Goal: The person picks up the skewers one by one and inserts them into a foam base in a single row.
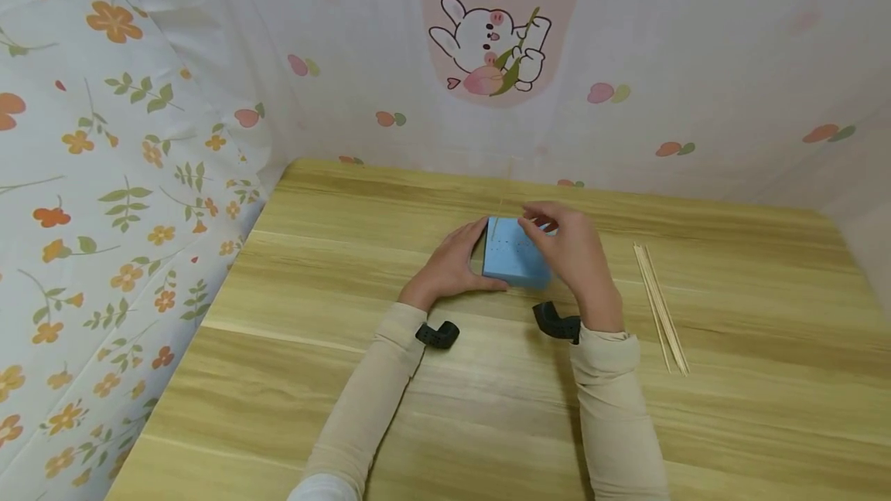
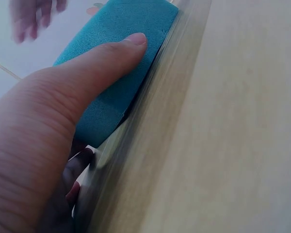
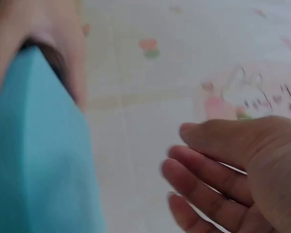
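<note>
A light blue foam block [image 1: 517,260] with rows of small dark holes on its top sits on the table. My left hand [image 1: 451,265] grips it from the left, its thumb pressing the near side, as the left wrist view shows on the block [image 2: 128,63]. One thin wooden stick [image 1: 497,221] stands upright in the block near its far left corner. Over the block's right side hovers my right hand [image 1: 576,253]. In the right wrist view that hand [image 3: 233,170] has loosely bent fingers with nothing visible between them, apart from the block.
Several thin wooden sticks [image 1: 660,308] lie in a loose bundle on the wooden table [image 1: 278,315], right of my right hand. A white patterned cloth [image 1: 362,45] hangs behind the table and along its left side. Black curved wrist mounts [image 1: 438,335] sit at both cuffs.
</note>
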### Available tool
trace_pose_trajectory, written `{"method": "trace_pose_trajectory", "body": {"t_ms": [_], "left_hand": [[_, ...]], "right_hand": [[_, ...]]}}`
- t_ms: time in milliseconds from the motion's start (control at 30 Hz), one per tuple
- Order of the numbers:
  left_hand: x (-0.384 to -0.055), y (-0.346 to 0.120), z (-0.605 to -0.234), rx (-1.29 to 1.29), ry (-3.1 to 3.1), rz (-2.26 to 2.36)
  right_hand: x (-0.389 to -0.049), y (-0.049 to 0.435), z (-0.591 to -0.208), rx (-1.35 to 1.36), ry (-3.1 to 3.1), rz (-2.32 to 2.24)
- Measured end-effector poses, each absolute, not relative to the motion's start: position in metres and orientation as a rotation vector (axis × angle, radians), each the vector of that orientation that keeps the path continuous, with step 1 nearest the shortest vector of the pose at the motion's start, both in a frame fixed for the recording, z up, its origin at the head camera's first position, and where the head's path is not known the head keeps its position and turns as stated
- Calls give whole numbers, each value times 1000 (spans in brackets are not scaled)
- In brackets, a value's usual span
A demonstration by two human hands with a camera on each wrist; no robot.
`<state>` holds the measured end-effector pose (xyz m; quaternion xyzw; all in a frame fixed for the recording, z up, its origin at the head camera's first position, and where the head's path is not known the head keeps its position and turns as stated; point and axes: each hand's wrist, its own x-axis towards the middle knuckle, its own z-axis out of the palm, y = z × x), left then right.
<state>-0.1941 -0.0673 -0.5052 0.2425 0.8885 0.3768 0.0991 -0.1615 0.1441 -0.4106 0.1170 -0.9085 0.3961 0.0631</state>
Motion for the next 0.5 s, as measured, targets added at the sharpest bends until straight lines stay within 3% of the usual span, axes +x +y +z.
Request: {"method": "trace_pose_trajectory", "body": {"t_ms": [300, 500], "left_hand": [[-194, -68, -503, 666, 2627, 1078], [-194, -69, -505, 670, 2603, 1075]], "right_hand": [[-138, 223, -411, 271, -2913, 965], [-118, 297, -420, 58, -3080, 807]]}}
